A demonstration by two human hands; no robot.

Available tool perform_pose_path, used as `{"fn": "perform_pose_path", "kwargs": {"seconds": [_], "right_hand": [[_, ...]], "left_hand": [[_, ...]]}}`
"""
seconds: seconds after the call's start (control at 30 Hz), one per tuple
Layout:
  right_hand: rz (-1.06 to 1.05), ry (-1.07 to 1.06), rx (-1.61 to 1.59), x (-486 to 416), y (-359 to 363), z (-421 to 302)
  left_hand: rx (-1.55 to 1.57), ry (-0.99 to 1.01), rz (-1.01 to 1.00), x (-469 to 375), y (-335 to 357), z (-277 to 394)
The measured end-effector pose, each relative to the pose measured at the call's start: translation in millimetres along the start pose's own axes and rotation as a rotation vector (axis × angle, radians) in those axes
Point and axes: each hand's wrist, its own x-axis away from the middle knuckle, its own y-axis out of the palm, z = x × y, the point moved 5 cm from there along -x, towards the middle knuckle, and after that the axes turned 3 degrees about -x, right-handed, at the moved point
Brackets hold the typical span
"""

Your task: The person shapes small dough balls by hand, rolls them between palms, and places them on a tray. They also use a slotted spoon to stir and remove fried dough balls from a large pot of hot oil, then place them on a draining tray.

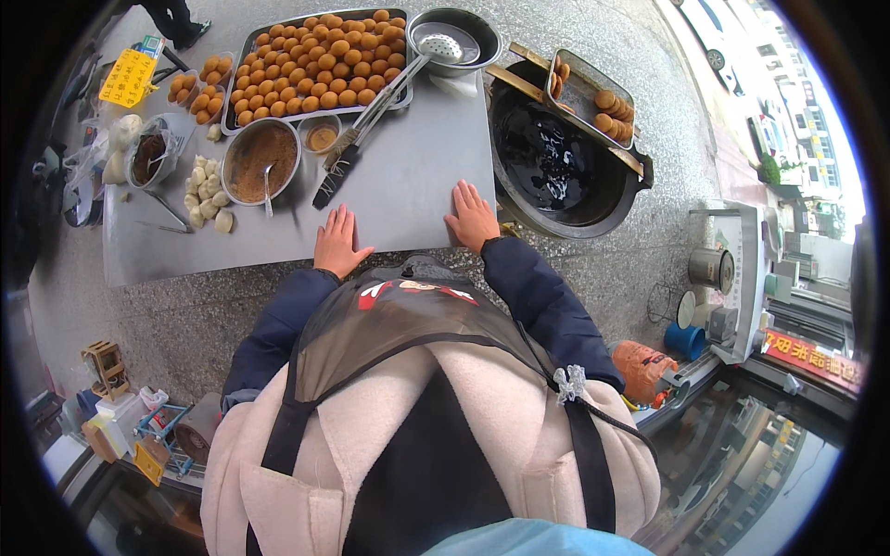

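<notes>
Both palms rest flat on the near part of a metal-topped table (pixel 410 181). My left hand (pixel 338 243) holds nothing, its thumb spread from the fingers, close to the dark handle of a long pair of tongs (pixel 335 177). At the table's right corner lies my right hand (pixel 473 217), also bare, beside a wok of dark oil (pixel 556 163). Left of my left hand stands a metal bowl of brown filling (pixel 250 163) with a spoon (pixel 268 191) in it. Several pale dough pieces (pixel 207 187) sit next to that bowl.
Fried dough balls (pixel 320 66) fill a large tray at the back. A skimmer (pixel 439 48) rests across a metal basin (pixel 490 42). Over the wok, a rack with flat fried cakes (pixel 612 115) sits on wooden slats. A bowl of dark paste (pixel 147 156) stands far left.
</notes>
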Motion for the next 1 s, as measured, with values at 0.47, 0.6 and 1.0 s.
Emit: {"fn": "perform_pose_path", "kwargs": {"seconds": [0.47,0.6,1.0], "right_hand": [[0.261,-0.234,0.144,-263,-19,21],[0.225,-0.258,0.109,-262,-15,-1],[0.088,-0.558,0.078,-213,13,-91]], "left_hand": [[0.228,-0.452,0.092,155,-3,-27],[0.252,-0.531,0.101,187,8,-22],[0.298,-0.494,0.115,163,1,8]]}}
